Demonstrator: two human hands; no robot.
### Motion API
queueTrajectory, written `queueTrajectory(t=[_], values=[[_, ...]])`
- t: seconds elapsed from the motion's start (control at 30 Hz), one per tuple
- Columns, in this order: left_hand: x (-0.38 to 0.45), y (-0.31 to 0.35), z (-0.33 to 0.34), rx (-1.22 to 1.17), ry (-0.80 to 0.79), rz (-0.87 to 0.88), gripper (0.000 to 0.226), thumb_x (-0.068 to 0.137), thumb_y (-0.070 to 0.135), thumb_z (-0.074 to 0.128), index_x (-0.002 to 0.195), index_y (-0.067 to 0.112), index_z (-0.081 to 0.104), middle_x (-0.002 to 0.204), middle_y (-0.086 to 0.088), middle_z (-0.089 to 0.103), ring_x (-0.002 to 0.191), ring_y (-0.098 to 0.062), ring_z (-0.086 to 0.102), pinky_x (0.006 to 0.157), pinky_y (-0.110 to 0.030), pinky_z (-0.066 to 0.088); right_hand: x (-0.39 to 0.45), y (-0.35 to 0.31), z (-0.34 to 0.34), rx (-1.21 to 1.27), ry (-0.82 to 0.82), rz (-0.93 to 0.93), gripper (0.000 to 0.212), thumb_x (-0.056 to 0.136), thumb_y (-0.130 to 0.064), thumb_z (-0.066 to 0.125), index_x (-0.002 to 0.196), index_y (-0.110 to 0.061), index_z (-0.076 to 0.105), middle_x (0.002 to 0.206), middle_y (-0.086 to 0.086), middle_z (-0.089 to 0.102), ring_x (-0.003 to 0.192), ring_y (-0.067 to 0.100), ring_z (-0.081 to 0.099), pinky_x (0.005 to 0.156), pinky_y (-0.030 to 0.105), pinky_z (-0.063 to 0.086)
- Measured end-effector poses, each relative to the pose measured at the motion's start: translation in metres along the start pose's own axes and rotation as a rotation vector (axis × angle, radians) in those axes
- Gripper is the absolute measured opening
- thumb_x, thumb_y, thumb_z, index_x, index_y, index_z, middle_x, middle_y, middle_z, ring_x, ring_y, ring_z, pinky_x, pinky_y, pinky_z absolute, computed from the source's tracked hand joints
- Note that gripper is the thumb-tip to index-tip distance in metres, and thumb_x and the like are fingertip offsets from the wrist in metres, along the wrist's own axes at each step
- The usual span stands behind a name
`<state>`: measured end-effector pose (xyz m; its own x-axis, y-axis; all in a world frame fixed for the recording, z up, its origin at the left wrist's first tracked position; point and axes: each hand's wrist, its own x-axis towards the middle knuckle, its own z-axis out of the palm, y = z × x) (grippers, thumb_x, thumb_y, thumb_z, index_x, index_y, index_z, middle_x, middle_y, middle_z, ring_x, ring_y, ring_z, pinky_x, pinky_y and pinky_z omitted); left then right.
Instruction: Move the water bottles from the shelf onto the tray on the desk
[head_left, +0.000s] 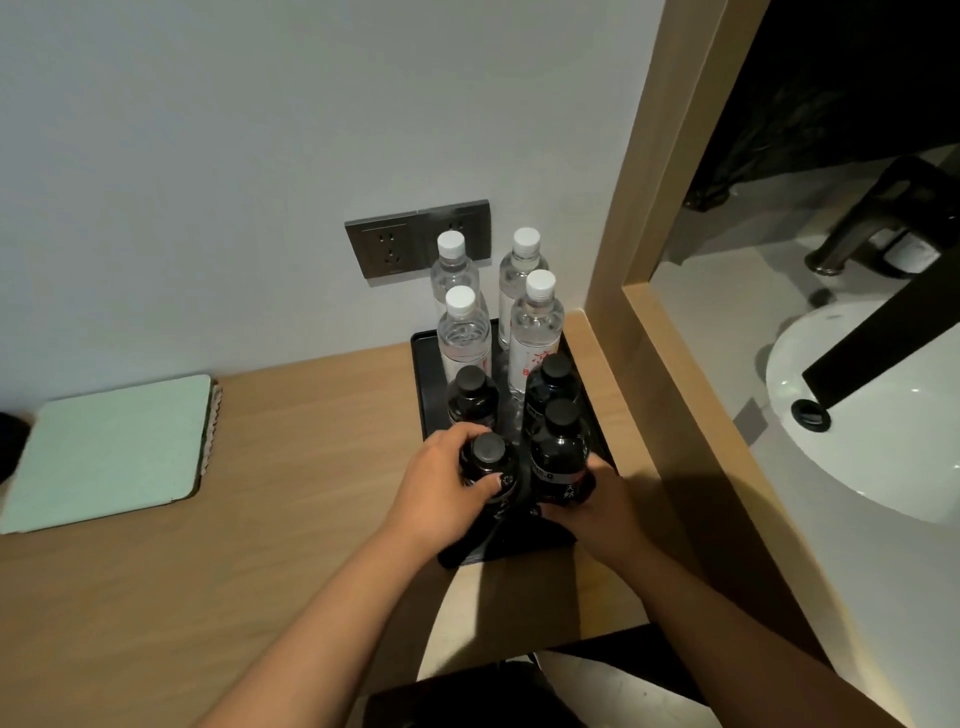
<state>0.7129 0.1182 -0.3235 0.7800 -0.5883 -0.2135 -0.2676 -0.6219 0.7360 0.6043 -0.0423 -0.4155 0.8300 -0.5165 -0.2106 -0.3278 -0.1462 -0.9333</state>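
The left hand (441, 480) grips a dark bottle (488, 467) and the right hand (597, 506) grips another dark bottle (560, 457), both at the near end of the black tray (423, 358). Beyond the hands stand two more dark bottles (471, 395), then four clear water bottles (535, 327). The tray sits on the wooden surface (291, 467), with a green pad (109, 447) far left of the hands.

Legible markings, head view, centre of frame:

1. Dark bottle (560, 457), front right on the tray: white band with characters ending "-0", first letters unclear; below it white Chinese characters, apparently "天外".
2. Clear bottle (535, 332), just behind: red printed characters on its label, too blurred to read.

No other text readable.
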Motion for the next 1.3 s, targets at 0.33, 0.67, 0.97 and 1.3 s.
queueTrajectory(t=[0.33,0.67,0.97,1.3], values=[[0.002,-0.008,0.003,0.001,0.016,0.072,0.042,0.083,0.019,0.069,0.122,0.03,0.055,0.118,0.004,0.056,0.112,-0.01,0.052,0.099,-0.025,0.041,0.014,0.015,-0.007,-0.078,-0.047,0.017,0.064,0.068,-0.004,0.081,0.119,-0.027,0.05,0.109,-0.01,0.057,0.11,0.007,0.05,0.093,0.025,0.039],[0.001,-0.008,0.006,0.017,0.038,0.056,0.045,0.083,0.021,0.068,0.125,0.03,0.054,0.121,0.004,0.054,0.113,-0.01,0.05,0.093,-0.015,0.032,0.016,0.013,-0.013,-0.157,-0.123,0.013,0.06,0.07,-0.005,0.078,0.114,-0.032,0.047,0.107,-0.014,0.058,0.113,0.009,0.051,0.094,0.026,0.041],[-0.002,-0.009,0.009,-0.019,0.045,0.037,0.048,0.085,0.02,0.066,0.13,0.029,0.05,0.128,0.002,0.05,0.119,-0.011,0.047,0.097,-0.016,0.031,0.013,0.015,-0.009,-0.233,-0.116,0.057,0.056,0.071,-0.006,0.076,0.123,-0.008,0.054,0.104,-0.003,0.063,0.109,0.015,0.058,0.079,0.007,0.042],[-0.007,-0.012,0.007,-0.036,0.047,0.004,0.059,0.085,0.029,0.066,0.139,0.019,0.043,0.134,-0.002,0.052,0.126,-0.019,0.048,0.106,-0.037,0.04,-0.018,-0.031,-0.014,-0.222,0.074,-0.011,0.079,0.071,-0.001,0.066,0.141,-0.02,0.033,0.142,0.005,0.037,0.136,0.02,0.029,0.114,0.035,0.023]])
